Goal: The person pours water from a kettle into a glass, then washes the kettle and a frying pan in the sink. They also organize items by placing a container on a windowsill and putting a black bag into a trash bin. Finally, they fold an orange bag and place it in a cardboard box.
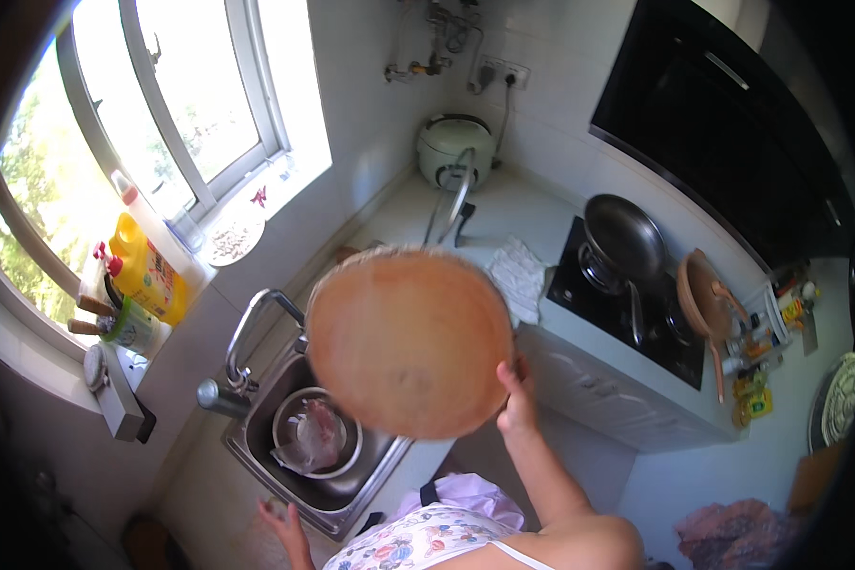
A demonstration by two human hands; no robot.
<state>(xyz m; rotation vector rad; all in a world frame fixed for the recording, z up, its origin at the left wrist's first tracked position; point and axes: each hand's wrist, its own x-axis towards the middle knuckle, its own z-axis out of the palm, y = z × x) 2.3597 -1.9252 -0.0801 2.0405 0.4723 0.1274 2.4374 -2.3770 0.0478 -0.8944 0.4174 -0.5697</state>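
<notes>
My right hand (516,399) grips the right edge of a thick, round wooden cutting board (413,335), thumb on the face towards me. The board is raised over the counter and the sink's right end, hiding what lies behind it. My left hand (285,527) is low beside the front left of the sink, its fingers apart and nothing plainly in it. In the steel sink (256,420) sits a metal bowl (354,449) with a piece of meat in clear plastic (317,434). A curved faucet (246,320) rises at the sink's back edge.
A black wok (623,235) stands on the gas stove (566,285), with a brown pan (702,292) to its right. A crumpled white cloth (516,274) lies left of the stove. A green rice cooker (456,149) occupies the corner. The sill holds a yellow jug (153,278) and a plate (246,246).
</notes>
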